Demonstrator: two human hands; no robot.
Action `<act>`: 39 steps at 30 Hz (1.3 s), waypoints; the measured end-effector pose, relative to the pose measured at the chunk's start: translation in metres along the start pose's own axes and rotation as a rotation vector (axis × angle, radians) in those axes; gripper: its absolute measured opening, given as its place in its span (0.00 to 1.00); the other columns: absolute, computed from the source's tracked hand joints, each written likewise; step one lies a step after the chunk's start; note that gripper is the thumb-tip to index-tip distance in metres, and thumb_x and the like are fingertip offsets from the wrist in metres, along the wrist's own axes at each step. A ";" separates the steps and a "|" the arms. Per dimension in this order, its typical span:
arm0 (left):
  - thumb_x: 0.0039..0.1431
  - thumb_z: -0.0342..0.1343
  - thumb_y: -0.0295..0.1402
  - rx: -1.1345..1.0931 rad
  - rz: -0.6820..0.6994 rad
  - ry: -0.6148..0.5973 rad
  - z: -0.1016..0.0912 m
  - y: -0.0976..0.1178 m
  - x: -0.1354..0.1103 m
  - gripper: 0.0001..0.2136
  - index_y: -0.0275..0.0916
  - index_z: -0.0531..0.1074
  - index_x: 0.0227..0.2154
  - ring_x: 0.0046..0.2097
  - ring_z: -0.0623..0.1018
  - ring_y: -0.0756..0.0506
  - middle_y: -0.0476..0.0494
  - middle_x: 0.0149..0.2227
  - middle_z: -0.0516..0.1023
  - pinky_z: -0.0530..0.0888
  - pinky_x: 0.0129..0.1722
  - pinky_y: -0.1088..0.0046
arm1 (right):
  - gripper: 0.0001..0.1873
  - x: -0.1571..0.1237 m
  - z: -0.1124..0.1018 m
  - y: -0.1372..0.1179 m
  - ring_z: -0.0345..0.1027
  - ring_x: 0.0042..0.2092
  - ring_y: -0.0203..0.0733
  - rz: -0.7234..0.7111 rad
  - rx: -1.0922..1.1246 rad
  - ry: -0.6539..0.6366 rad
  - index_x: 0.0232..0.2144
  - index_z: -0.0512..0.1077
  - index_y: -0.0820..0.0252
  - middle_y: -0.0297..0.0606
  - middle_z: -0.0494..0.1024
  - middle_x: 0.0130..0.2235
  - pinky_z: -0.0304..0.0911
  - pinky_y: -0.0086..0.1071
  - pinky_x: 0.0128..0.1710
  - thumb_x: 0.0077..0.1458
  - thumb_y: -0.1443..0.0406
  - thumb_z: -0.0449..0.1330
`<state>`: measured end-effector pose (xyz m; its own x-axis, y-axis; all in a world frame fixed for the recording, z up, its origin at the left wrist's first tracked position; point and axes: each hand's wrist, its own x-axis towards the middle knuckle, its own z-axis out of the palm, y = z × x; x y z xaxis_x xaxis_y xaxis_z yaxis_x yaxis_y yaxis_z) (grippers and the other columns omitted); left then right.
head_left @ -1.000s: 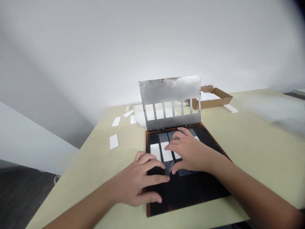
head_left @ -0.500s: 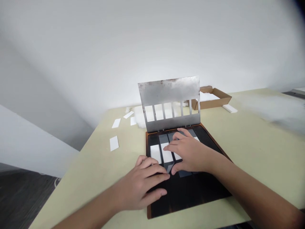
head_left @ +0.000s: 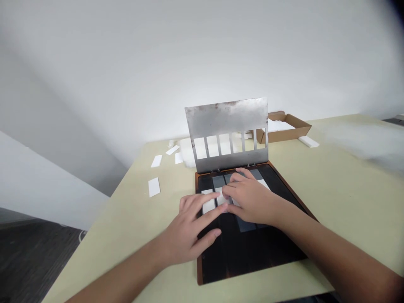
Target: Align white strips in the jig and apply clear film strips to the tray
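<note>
Fingers of your left hand (head_left: 202,203) fan apart above the black tray (head_left: 252,250), with the tips on or just over two white strips: one at the tray's left (head_left: 208,206) and the middle one (head_left: 221,197), which is partly hidden. Your right hand (head_left: 251,201) lies beside it, its fingers close together and curved over the middle strip and the grey strips (head_left: 219,182) beyond it; you cannot tell whether they are pressing or gripping. Another white strip (head_left: 263,184) shows past your right hand, near the tray's far right corner. A steel stencil (head_left: 225,118) with a row of slots stands up along the tray's far edge, joined to it by hinges. The tray, with its copper-brown rim, sits on a pale counter (head_left: 353,189). Left of it lie loose white pieces (head_left: 154,187) and a white foam block (head_left: 188,152). Behind the stencil, to the right, is an open cardboard box (head_left: 285,128), with a white bar (head_left: 308,142) just beside it. Your forearms reach in from the lower corners.
</note>
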<state>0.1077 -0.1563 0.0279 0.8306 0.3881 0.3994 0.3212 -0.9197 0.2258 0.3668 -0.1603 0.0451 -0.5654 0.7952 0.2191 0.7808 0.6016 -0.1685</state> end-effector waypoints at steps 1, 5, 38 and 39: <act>0.70 0.56 0.30 -0.004 0.011 0.023 -0.002 0.000 0.000 0.24 0.43 0.63 0.68 0.63 0.65 0.35 0.34 0.68 0.63 0.61 0.58 0.54 | 0.10 0.001 0.001 0.000 0.67 0.45 0.48 0.007 -0.008 -0.002 0.34 0.73 0.59 0.38 0.76 0.32 0.48 0.52 0.65 0.65 0.59 0.62; 0.68 0.58 0.32 -0.005 0.128 -0.049 -0.009 -0.001 -0.001 0.17 0.43 0.73 0.59 0.58 0.70 0.35 0.41 0.59 0.77 0.61 0.54 0.56 | 0.09 0.003 0.004 0.002 0.68 0.45 0.46 0.027 -0.002 -0.002 0.33 0.71 0.58 0.37 0.76 0.32 0.49 0.49 0.64 0.67 0.62 0.59; 0.66 0.52 0.62 0.038 -0.055 -0.167 0.006 -0.011 -0.002 0.40 0.47 0.54 0.73 0.70 0.55 0.24 0.30 0.72 0.51 0.52 0.65 0.38 | 0.22 0.004 0.015 0.006 0.66 0.47 0.48 0.047 0.091 0.044 0.55 0.73 0.60 0.40 0.83 0.43 0.45 0.47 0.64 0.62 0.77 0.51; 0.65 0.52 0.62 0.042 -0.043 -0.207 0.007 -0.010 -0.001 0.40 0.48 0.54 0.73 0.71 0.53 0.22 0.30 0.74 0.48 0.50 0.66 0.35 | 0.21 0.004 0.016 0.006 0.66 0.47 0.48 0.049 0.088 0.045 0.54 0.73 0.60 0.41 0.83 0.42 0.45 0.48 0.64 0.63 0.76 0.52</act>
<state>0.1068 -0.1476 0.0194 0.8900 0.4108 0.1977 0.3737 -0.9058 0.1997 0.3646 -0.1521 0.0295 -0.5129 0.8209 0.2513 0.7798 0.5679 -0.2635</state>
